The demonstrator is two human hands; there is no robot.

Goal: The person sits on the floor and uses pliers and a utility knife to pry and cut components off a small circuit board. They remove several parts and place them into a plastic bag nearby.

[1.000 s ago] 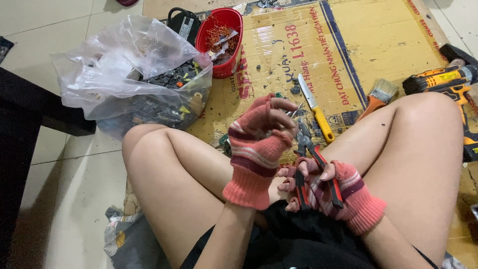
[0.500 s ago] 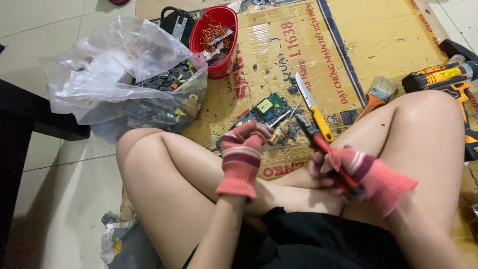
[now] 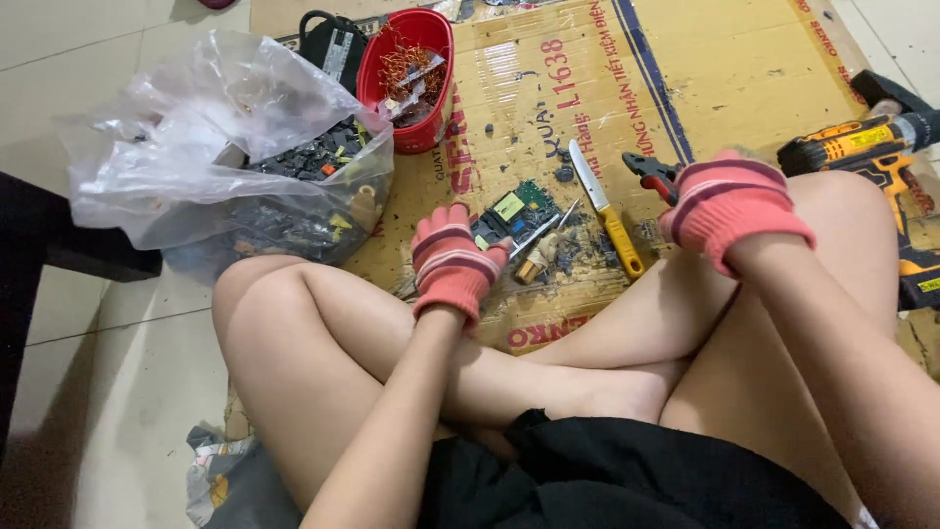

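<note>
I see my left hand (image 3: 452, 263) in its pink glove pressed down, fingers curled, on the green circuit board (image 3: 511, 210) that lies mid-cardboard (image 3: 744, 69) on the floor, while my right hand (image 3: 729, 208) is clenched around the red-handled pliers (image 3: 648, 172), whose jaws poke out towards the far edge. The yellow-handled knife (image 3: 607, 210) lies bare-bladed just beside the board, between my two hands, so I judge that a slip of the pliers or a careless reach could drag a glove across the blade. Prying at the board could also flick loose bits towards my bare legs.
</note>
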